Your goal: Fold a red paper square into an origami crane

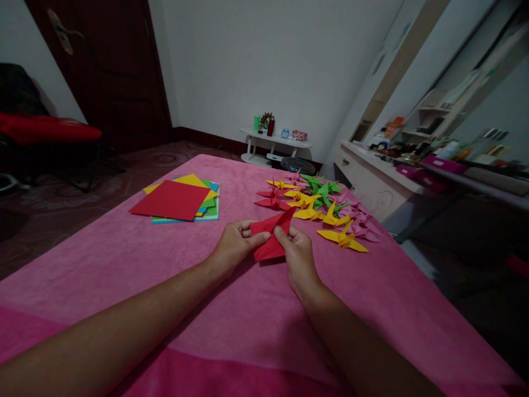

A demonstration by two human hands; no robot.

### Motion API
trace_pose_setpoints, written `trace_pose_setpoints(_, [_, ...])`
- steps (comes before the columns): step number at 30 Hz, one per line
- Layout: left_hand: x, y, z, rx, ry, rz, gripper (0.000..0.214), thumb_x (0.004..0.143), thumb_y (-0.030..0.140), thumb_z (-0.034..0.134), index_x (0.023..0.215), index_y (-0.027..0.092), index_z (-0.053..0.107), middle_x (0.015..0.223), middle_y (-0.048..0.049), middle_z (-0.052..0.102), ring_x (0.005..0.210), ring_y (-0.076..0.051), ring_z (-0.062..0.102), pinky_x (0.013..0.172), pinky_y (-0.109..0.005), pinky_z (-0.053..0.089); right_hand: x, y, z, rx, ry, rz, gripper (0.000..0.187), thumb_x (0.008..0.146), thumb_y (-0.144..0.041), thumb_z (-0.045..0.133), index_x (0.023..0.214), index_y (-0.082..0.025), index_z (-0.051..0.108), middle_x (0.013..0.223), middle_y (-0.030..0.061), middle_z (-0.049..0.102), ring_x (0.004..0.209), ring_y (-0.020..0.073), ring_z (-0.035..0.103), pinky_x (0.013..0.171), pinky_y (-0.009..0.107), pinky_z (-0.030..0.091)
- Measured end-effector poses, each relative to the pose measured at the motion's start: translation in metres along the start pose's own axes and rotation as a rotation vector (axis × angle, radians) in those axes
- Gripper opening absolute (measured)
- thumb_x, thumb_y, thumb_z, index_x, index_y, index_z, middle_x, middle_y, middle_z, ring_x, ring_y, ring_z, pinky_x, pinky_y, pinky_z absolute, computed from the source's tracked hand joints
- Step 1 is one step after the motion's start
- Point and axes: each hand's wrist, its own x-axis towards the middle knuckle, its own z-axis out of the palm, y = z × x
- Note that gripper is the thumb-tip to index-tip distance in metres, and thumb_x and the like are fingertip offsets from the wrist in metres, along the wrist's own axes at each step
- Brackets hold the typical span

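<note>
A partly folded red paper (270, 237) is held between both hands just above the pink blanket (124, 264). My left hand (235, 242) pinches its left edge with thumb over the paper. My right hand (298, 256) pinches the right side, fingers closed on a flap. Beyond the hands lies a cluster of folded paper cranes (322, 209) in yellow, red, green and pink. To the left rests a stack of flat coloured sheets (177, 199) with a red sheet on top.
The blanket covers a bed or table that ends at the right near a dresser (372, 176) crowded with small items. A low white shelf (275, 144) stands at the far wall. A dark door (103, 66) and a red-cushioned seat (45, 129) are at the left.
</note>
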Motion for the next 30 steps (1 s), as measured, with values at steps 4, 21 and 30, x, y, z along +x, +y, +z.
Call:
trace_pose_setpoints(4, [-0.002,0.002,0.003,-0.048,0.024,-0.006,0.043,0.056,0.028,0.085,0.09,0.009,0.068,0.081,-0.0089,0.074,0.064,-0.016,0.068,0.064,-0.025,0.053,-0.001,0.001,0.001,-0.019,-0.023,-0.003,0.023,0.069,-0.034,0.075,0.083,-0.016,0.069,0.078,0.0017,0.069,0.064,0.014,0.06,0.062,0.026,0.047])
trace_pose_setpoints(21, [-0.002,0.003,0.001,-0.1,0.063,-0.013,0.034,0.061,0.039,0.082,0.075,0.012,0.069,0.066,-0.0037,0.069,0.056,-0.012,0.06,0.055,-0.021,0.046,-0.003,-0.002,0.003,-0.049,-0.062,0.054,0.016,0.067,-0.026,0.07,0.079,-0.015,0.071,0.07,0.0011,0.069,0.061,0.0155,0.061,0.061,0.027,0.047])
trace_pose_setpoints(30, [-0.004,0.003,0.01,-0.089,0.269,-0.044,0.038,0.058,0.042,0.081,0.073,0.011,0.065,0.06,-0.0026,0.065,0.052,-0.012,0.057,0.051,-0.021,0.044,-0.003,0.005,0.006,-0.336,-0.025,-0.035,0.021,0.068,-0.034,0.069,0.076,-0.014,0.072,0.069,0.0028,0.069,0.059,0.0151,0.058,0.055,0.025,0.045])
